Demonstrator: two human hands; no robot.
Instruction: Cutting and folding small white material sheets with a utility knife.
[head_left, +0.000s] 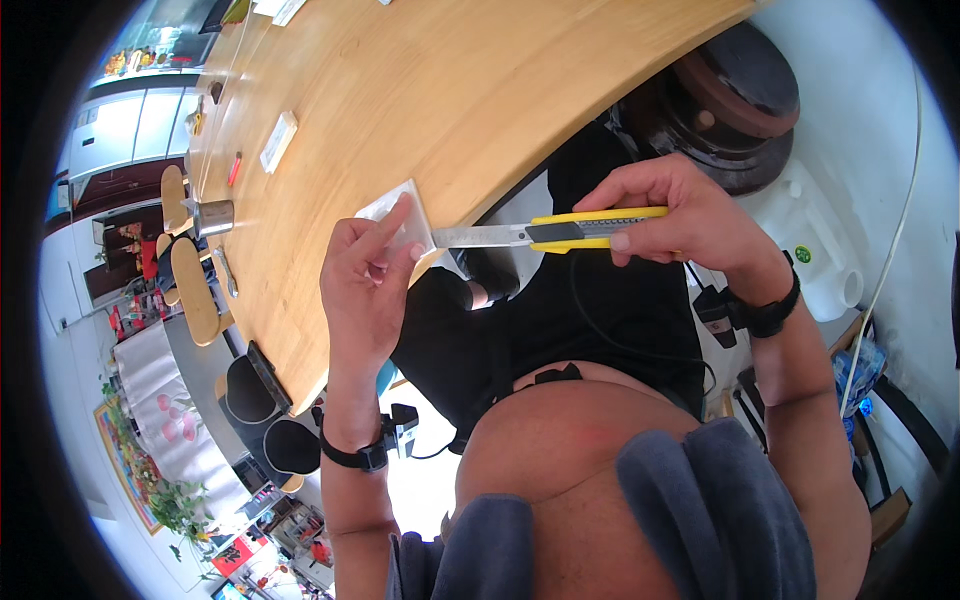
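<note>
My right hand (675, 217) grips the yellow handle of a snap-off utility knife (574, 229), its long metal blade extended toward the left. The blade's tip meets the right edge of a flat, square white packet (409, 202) that looks wrapped in clear film. This packet lies at the near edge of a wooden table (420, 97). With index finger and thumb on top, my left hand (367, 270) holds the packet down; its other fingers are curled. Whether the blade has entered the wrapping cannot be told.
Farther along the tabletop are another white packet (279, 142), a red pen-like item (235, 169), a metal cup (214, 217) and a dark tray-like object (268, 375). A dark glazed jar (720, 112) and a white plastic jug (806, 240) stand at the right. Wooden chairs (196, 292) line the far side.
</note>
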